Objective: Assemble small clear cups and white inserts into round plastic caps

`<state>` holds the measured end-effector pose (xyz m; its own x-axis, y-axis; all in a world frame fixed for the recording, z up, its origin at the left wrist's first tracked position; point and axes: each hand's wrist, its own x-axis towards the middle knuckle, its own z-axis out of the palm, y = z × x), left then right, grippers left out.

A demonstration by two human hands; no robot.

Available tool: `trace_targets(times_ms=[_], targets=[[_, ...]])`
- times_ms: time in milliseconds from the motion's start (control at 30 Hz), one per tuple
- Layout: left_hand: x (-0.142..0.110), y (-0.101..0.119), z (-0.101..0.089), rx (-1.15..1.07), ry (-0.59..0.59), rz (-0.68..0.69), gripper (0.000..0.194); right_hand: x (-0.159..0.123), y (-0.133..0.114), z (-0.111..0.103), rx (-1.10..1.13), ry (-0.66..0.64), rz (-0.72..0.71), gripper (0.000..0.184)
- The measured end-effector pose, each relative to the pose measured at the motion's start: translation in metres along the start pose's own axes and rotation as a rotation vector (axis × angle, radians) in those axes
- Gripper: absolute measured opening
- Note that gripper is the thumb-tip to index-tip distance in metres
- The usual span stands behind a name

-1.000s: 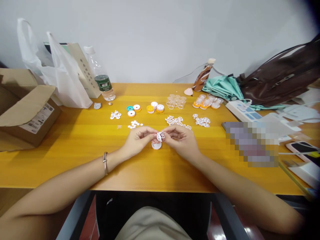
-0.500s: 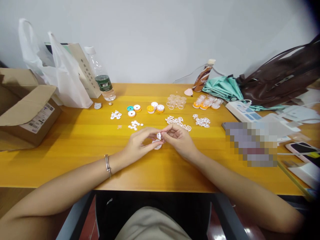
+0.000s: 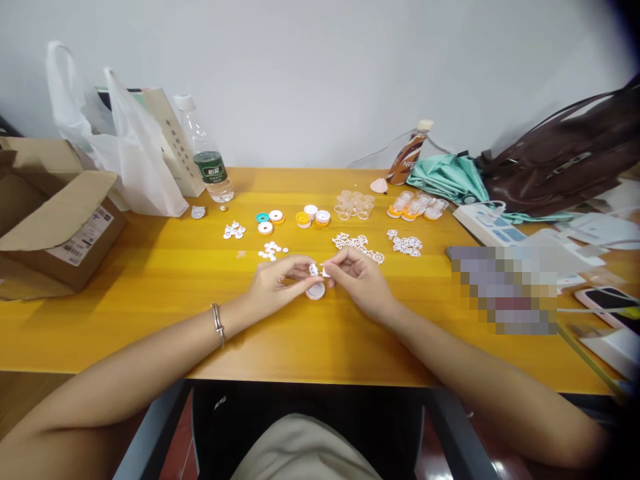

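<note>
Between its thumb and fingers, my left hand pinches a small white plastic part with openings. Close on its right, my right hand grips another small white piece, mostly covered by the fingertips. A narrow gap shows between the two pieces. Just below the fingertips, a round white cap-like part rests on the table. Beyond the hands lie white openwork pieces, small white discs and white parts with stems.
Coloured round caps, clear plastic cups and orange-based clear assemblies sit farther back. A cardboard box and a water bottle stand at left. A power strip and a brown bag are at right.
The two small white pieces, close together before, are now slightly apart. My left hand has shifted a little left, and more of the round white part below shows.
</note>
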<state>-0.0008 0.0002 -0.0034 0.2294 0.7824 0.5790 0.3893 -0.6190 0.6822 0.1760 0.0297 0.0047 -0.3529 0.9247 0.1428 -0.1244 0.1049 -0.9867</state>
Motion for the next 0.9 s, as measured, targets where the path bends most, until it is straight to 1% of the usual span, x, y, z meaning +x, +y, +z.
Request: trace_targets(times_ms=[100,167,300,367,433,533,633,767,900], targets=[[-0.001,-0.005,-0.003,0.023,0.050,0.000,0.025,0.012,-0.003,-0.019,-0.087,0.216,-0.140,0.019],[-0.001,-0.008,-0.004,0.042,0.041,0.017,0.026,0.024,-0.003,-0.039,-0.184,0.313,-0.195,0.016],[-0.002,-0.009,-0.004,0.058,-0.012,0.055,0.025,0.045,0.005,-0.078,-0.475,0.418,-0.262,0.013],[-0.002,-0.010,-0.003,0.061,-0.022,0.065,0.025,0.049,0.011,-0.088,-0.613,0.407,-0.275,0.014],[-0.001,-0.011,-0.004,0.067,-0.018,0.066,0.026,0.050,0.016,-0.090,-0.736,0.341,-0.274,0.016],[-0.001,-0.012,-0.004,0.057,-0.021,0.059,0.026,0.047,0.020,-0.086,-0.886,0.228,-0.270,0.017],[-0.001,-0.012,-0.004,0.037,-0.048,0.054,0.027,0.046,0.021,-0.081,-0.948,0.171,-0.279,0.017],[-0.001,-0.011,-0.005,0.056,-0.067,0.080,0.028,0.047,0.021,-0.081,-0.945,0.164,-0.276,0.017],[0.000,-0.009,-0.005,0.085,-0.066,0.144,0.027,0.043,0.015,-0.074,-0.899,0.225,-0.305,0.018]])
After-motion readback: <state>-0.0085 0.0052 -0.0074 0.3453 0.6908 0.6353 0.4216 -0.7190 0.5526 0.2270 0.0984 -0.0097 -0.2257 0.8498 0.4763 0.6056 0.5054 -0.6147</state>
